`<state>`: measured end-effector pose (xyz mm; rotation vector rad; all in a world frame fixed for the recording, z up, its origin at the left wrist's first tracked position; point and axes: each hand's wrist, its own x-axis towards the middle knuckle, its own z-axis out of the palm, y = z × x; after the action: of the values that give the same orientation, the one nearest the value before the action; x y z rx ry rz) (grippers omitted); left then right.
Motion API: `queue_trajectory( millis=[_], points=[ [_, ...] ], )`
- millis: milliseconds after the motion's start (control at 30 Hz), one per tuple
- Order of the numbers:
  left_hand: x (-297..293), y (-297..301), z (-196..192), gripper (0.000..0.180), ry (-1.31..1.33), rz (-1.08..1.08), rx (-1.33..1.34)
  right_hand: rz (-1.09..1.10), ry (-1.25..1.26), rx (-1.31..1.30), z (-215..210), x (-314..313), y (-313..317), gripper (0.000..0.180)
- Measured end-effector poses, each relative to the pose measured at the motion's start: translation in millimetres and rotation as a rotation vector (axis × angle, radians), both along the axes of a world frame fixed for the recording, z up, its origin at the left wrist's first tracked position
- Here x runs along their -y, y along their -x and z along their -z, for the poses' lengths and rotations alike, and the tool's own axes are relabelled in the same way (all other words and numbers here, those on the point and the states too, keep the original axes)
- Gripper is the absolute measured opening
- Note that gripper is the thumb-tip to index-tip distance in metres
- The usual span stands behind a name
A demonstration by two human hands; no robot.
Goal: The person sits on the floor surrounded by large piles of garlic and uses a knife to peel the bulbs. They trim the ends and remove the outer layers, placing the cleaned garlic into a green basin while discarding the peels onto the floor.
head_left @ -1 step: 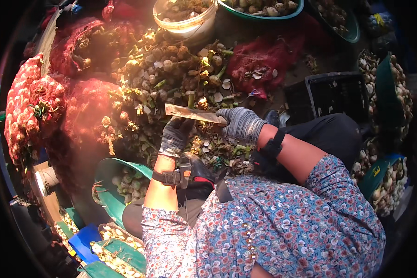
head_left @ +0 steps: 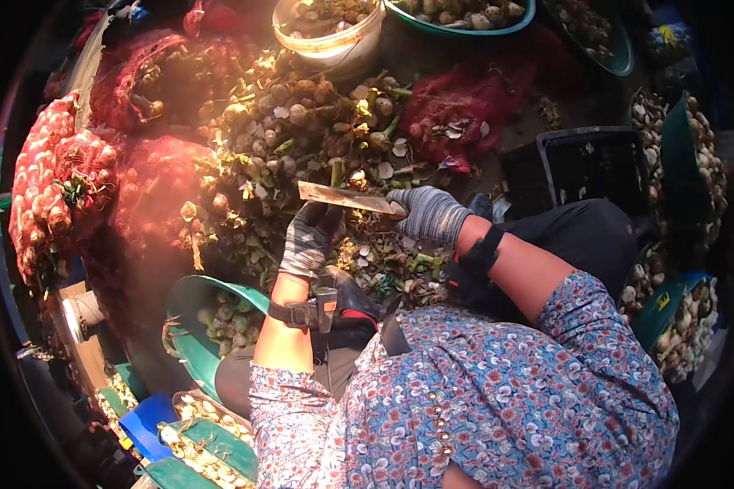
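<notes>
My right hand, in a grey striped glove, is closed round the handle end of a knife with a wide, flat, stained blade. The blade points left and lies across the fingertips of my left hand. That hand, gloved too, is curled beneath the blade; whatever its fingers hold is hidden. Just beyond both hands spreads a heap of garlic bulbs with cut green stalks and dry skins. Trimmed stalks and peelings lie below the blade, between my arms.
At my left leg a tilted green tub holds bulbs. Red net sacks stand farther left. A white bucket and a green basin are at the back. On the right sits a black crate, with trimmed bulbs beyond.
The knife and my right hand have shifted very slightly to the right. Little else differs.
</notes>
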<state>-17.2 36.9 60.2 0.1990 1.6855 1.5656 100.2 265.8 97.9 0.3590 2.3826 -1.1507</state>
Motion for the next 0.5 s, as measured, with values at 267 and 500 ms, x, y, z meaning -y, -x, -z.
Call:
queue_trajectory(
  millis=[267, 500],
  points=[
    [13.6, -22.2, -47.7, 0.031, 0.336, 0.175, -0.601, 0.22, 0.177, -0.119, 3.7, 2.7, -30.5, 0.063],
    [-9.4, -65.4, -75.6, 0.047, -0.013, -0.018, -0.41, 0.701, 0.958, -0.12, -32.7, 31.5, -24.6, 0.026]
  ],
)
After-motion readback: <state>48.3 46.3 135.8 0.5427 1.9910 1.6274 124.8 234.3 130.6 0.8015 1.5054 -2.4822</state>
